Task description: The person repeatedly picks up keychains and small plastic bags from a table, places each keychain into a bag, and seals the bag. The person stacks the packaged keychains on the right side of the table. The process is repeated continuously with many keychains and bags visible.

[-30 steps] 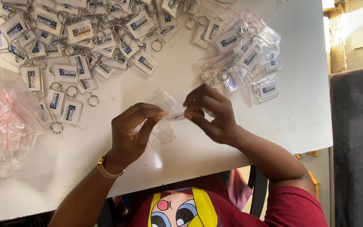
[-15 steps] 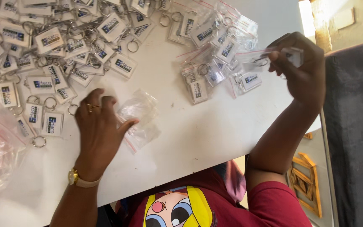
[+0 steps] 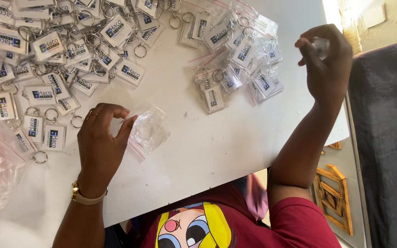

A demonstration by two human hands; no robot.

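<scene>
The left hand (image 3: 101, 140) rests on the white table (image 3: 198, 151), fingertips pinching the edge of an empty clear bag (image 3: 149, 131). The right hand (image 3: 328, 64), raised at the far right, is closed on a small clear packet (image 3: 320, 46). A bagged pile (image 3: 240, 55) lies far right of centre; many loose keychains (image 3: 47, 59) remain unbagged at far left.
</scene>
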